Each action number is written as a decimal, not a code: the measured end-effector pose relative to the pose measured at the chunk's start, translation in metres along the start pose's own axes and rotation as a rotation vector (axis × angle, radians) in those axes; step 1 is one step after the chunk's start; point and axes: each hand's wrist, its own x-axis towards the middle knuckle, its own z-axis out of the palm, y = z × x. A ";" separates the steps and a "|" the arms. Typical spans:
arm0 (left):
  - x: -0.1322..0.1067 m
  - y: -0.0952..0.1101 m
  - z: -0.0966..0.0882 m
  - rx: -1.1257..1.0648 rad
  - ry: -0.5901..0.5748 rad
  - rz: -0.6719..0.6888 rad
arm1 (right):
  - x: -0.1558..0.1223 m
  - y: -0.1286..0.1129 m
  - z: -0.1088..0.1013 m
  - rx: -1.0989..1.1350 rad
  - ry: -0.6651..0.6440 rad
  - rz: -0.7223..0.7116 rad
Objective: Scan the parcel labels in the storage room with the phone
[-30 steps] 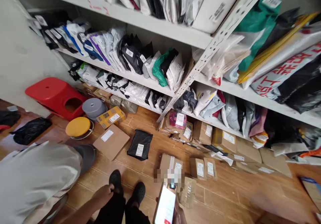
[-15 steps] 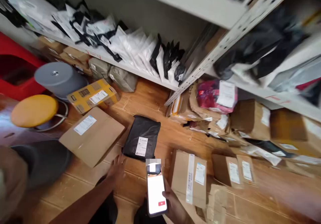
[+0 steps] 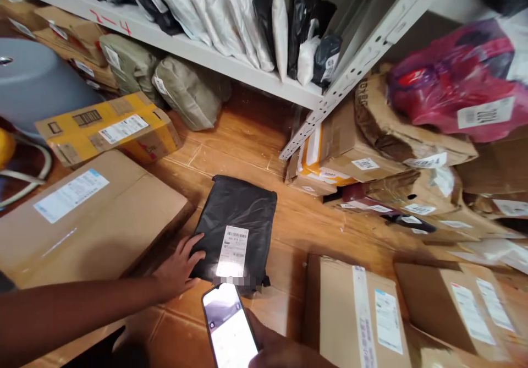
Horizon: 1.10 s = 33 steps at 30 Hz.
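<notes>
A black plastic parcel [image 3: 243,206] lies flat on the wooden floor, with a white shipping label [image 3: 232,251] on its upper face. At its left edge, my left hand [image 3: 181,263] has its fingers spread, the fingertips touching the plastic. My right hand [image 3: 272,343] grips a smartphone [image 3: 231,324] just in front of the parcel's near edge. The phone's lit screen faces up toward me, and its top end points at the label. My right fingers are partly hidden behind the phone.
A large cardboard box [image 3: 136,203] stands left of the parcel, a yellow-taped box [image 3: 111,126] behind it. Another carton [image 3: 342,307] sits at the right. The metal shelf post [image 3: 358,71] comes down behind, near stacked boxes [image 3: 350,148]. Bagged parcels fill the shelf [image 3: 165,38].
My view has come closer to the black parcel. My left hand has reached forward onto its left edge. The phone has tilted, and its screen now shows a camera picture at the top.
</notes>
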 end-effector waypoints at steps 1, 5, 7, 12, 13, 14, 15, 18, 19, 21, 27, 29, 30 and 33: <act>0.000 0.001 -0.002 0.008 -0.017 -0.007 | 0.002 0.001 0.005 -0.027 0.019 -0.028; 0.001 0.002 -0.009 0.046 -0.079 0.012 | 0.008 0.012 0.024 -0.027 0.114 -0.108; 0.001 0.000 -0.010 0.058 -0.089 0.033 | 0.011 0.019 0.028 0.035 0.140 -0.164; 0.000 0.000 -0.008 0.054 -0.072 0.020 | 0.013 0.021 0.033 0.045 0.188 -0.206; 0.001 0.001 -0.008 0.052 -0.077 0.013 | 0.012 0.018 0.035 0.051 0.200 -0.206; 0.001 0.001 -0.009 0.052 -0.083 0.009 | 0.013 0.016 0.036 0.062 0.210 -0.212; 0.001 0.002 -0.010 0.051 -0.086 0.008 | 0.013 0.014 0.038 0.080 0.219 -0.225; 0.002 0.003 -0.013 0.046 -0.094 0.009 | 0.014 0.013 0.040 0.091 0.231 -0.270; 0.002 0.003 -0.014 0.045 -0.100 0.007 | 0.014 0.014 0.040 0.086 0.230 -0.278; 0.003 0.004 -0.016 0.050 -0.113 0.006 | 0.014 0.015 0.041 0.075 0.219 -0.282; 0.003 0.004 -0.015 0.060 -0.102 0.023 | 0.011 0.011 0.046 0.045 0.192 -0.270; 0.002 0.002 -0.014 0.049 -0.092 0.032 | 0.010 0.010 0.048 0.037 0.177 -0.283; 0.002 0.001 -0.013 0.045 -0.088 0.038 | 0.010 0.009 0.048 0.033 0.172 -0.285; 0.003 -0.001 -0.012 0.046 -0.081 0.054 | 0.011 0.010 0.047 0.023 0.176 -0.284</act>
